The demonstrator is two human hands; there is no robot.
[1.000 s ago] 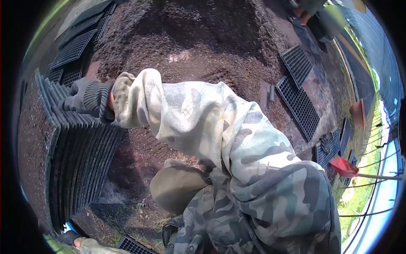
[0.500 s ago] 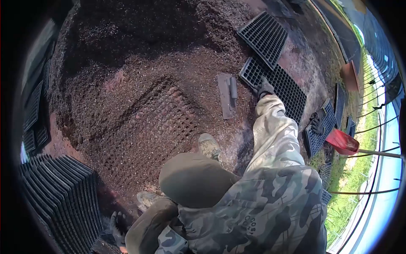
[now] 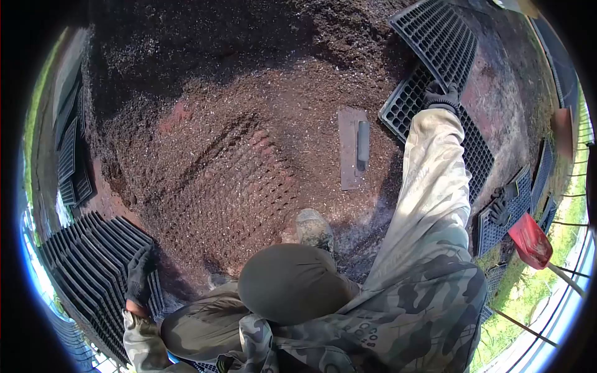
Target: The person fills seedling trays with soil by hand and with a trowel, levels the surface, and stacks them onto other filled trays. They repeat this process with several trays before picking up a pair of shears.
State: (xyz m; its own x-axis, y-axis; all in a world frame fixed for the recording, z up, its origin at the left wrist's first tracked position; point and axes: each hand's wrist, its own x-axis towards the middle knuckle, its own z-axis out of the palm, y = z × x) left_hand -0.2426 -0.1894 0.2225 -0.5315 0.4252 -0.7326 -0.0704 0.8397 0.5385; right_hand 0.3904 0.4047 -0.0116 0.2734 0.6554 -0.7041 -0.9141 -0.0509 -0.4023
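Note:
My right hand [image 3: 441, 98], in a dark glove, is closed at the near corner of a black seedling tray [image 3: 435, 34]; its fingertips are partly hidden. That tray overlaps a second black cell tray [image 3: 476, 165], which lies flat under my right forearm. At lower left my gloved left hand [image 3: 138, 276] rests against a tall stack of black trays [image 3: 93, 267], fingers stretched along its side. A flat trowel [image 3: 349, 149] with a dark grey handle lies on the soil, left of the second tray.
A heap of dark potting soil [image 3: 205, 62] covers the ground ahead, with a grid of cell marks pressed into it. At right lie more trays [image 3: 488, 233], dark gloves [image 3: 500, 204] and a red shovel [image 3: 532, 241]. Other trays [image 3: 68, 152] stand at far left.
My right hand has moved from the lower tray's edge to the upper tray's near corner. My left hand has risen from beside the stack to touch it. The view has shifted.

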